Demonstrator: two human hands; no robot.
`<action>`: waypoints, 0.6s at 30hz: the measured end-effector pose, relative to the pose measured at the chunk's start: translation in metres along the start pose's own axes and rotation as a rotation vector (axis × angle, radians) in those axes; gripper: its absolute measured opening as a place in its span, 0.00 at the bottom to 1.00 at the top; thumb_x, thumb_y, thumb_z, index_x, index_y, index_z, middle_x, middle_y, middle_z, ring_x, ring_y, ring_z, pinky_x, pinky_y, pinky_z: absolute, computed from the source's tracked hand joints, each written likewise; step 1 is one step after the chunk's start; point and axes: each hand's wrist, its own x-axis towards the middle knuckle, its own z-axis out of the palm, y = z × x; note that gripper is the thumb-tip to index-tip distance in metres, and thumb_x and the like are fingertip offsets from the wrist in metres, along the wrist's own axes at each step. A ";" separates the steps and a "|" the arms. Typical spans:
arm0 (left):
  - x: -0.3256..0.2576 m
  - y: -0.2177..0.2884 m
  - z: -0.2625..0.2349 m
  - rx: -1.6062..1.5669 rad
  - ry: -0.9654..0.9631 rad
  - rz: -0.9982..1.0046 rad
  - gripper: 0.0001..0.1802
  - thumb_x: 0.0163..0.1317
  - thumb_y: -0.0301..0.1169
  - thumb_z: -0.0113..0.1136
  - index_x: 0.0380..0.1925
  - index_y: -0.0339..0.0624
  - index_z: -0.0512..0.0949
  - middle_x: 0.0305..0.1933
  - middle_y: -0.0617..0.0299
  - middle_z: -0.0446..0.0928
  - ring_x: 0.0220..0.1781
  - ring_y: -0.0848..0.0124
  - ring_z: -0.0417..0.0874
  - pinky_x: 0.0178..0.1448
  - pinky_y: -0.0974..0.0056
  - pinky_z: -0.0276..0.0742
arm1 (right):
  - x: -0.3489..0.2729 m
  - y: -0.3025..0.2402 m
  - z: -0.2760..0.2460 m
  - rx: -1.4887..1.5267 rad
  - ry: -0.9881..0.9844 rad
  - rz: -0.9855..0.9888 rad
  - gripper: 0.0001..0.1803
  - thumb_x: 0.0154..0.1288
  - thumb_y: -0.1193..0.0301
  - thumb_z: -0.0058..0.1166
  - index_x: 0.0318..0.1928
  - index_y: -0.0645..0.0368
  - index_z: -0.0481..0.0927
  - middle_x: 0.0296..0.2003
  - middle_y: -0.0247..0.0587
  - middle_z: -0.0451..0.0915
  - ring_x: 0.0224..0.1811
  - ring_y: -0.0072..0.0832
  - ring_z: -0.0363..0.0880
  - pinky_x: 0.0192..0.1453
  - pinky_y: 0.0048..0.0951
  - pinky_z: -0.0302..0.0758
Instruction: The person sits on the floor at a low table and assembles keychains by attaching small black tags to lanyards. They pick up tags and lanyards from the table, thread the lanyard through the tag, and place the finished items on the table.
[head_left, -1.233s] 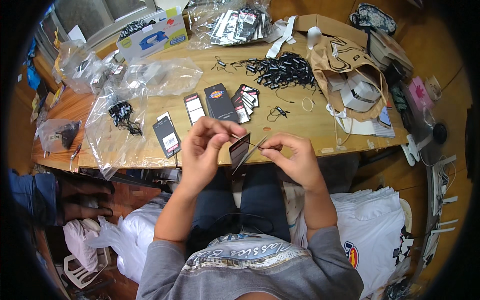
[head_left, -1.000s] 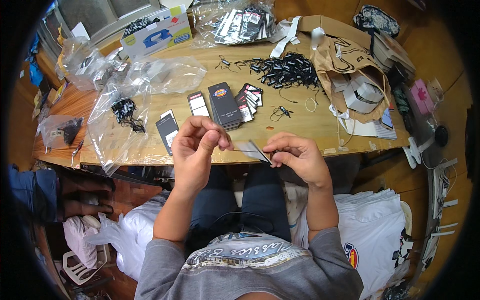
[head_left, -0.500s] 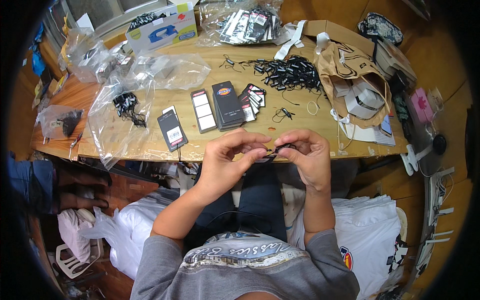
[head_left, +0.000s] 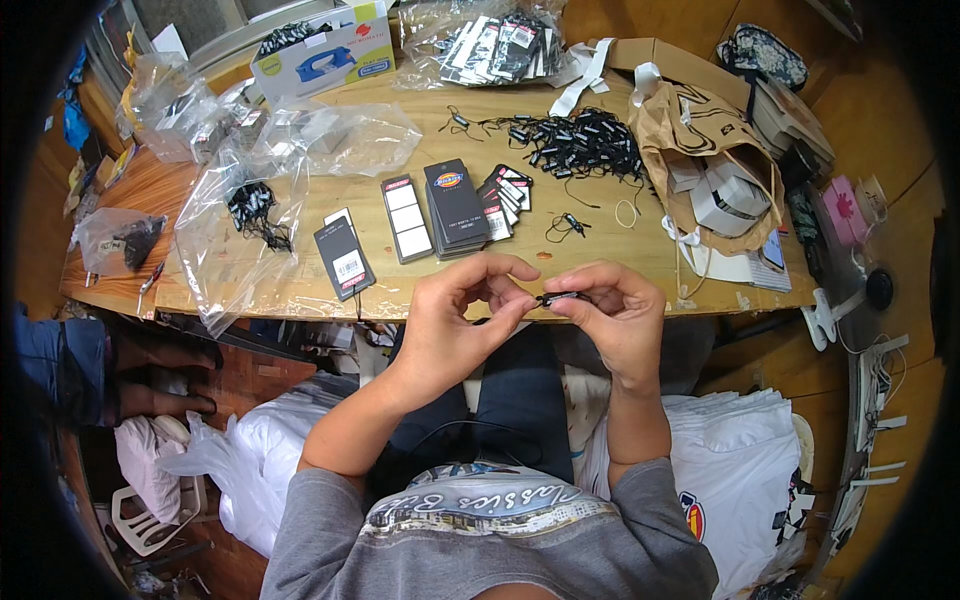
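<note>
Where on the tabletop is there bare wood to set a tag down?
Two patches: between the barcode tag and the flattened clear bag; and the front strip between the right hand and the paper bag. Crowded: around the dark tag stack and the black cord pile.

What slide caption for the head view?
Left hand and right hand meet at a small black cord fastener; beyond lie tangled black cords and a stack of dark rectangular card tags.

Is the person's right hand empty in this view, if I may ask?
No, the right hand pinches a black cord between thumb and fingers.
</note>
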 end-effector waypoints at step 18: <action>0.012 -0.012 -0.014 -0.259 -0.217 -0.081 0.29 0.38 0.19 0.65 0.43 0.35 0.66 0.29 0.64 0.69 0.32 0.79 0.71 0.38 0.74 0.68 | -0.001 0.000 0.003 -0.032 -0.115 0.036 0.09 0.46 0.89 0.51 0.31 0.69 0.74 0.31 0.42 0.76 0.35 0.25 0.75 0.40 0.21 0.73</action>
